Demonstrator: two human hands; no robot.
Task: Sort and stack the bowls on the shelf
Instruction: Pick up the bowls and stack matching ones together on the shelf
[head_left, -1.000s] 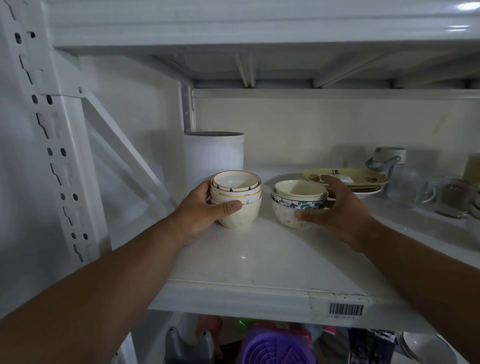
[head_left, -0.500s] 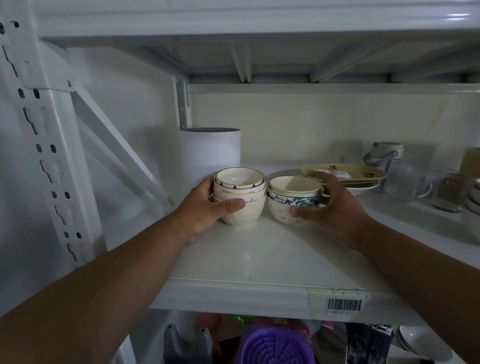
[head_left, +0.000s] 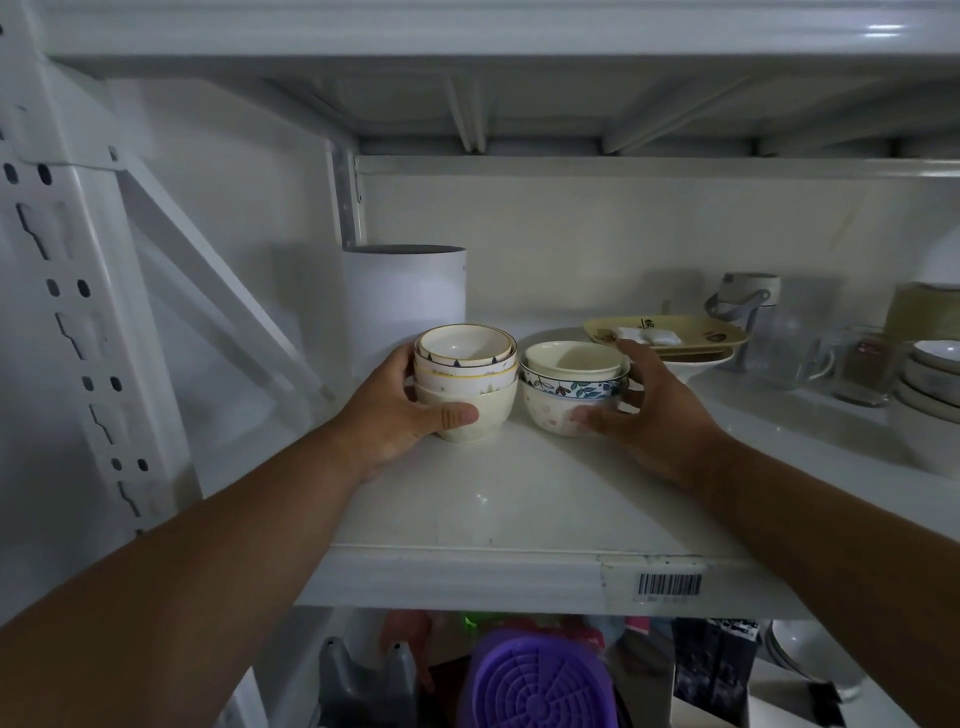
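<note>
Cream bowls stood in two stacks near the shelf's left end. The left hand clasped the left stack; the right hand cupped the right stack. Best slid together gently, bases flat, to avoid toppling or chipping.

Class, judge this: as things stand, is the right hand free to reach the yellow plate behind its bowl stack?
Probably yes: the right hand grips its bowl stack, and the yellow plate lies unobstructed just behind.
</note>
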